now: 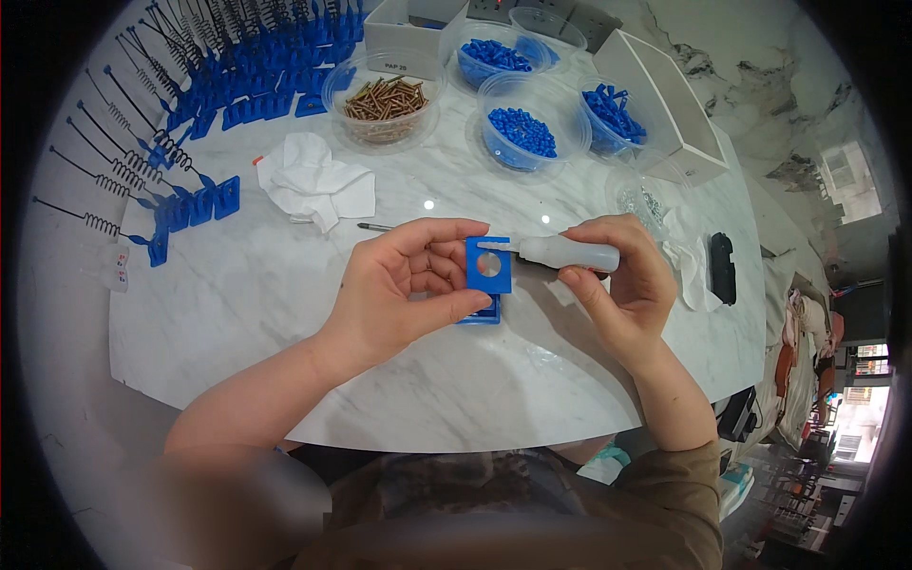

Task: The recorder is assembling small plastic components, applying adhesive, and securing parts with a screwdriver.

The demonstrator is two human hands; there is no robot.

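My left hand point(394, 275) pinches a square blue plastic piece point(491, 282) between thumb and fingers. A round silvery disc point(489, 264) sits in the middle of its face. In my right hand point(632, 285) is a small white squeeze bottle point(570, 254), lying nearly level, its narrow nozzle pointing left. The nozzle tip is over the upper edge of the blue piece; whether they touch I cannot tell. Just below, partly covered by the held piece and my thumb, a second blue part point(483, 313) shows. Behind my left hand lies a thin dark screwdriver-like rod point(373, 227).
Rows of blue parts with black springs point(275, 85) fill the back left. Tubs of bronze screws point(385, 104) and small blue pieces point(521, 133) stand at the back, beside a white box point(665, 104). Crumpled tissue point(313, 180) lies left; a black object point(723, 269) lies right.
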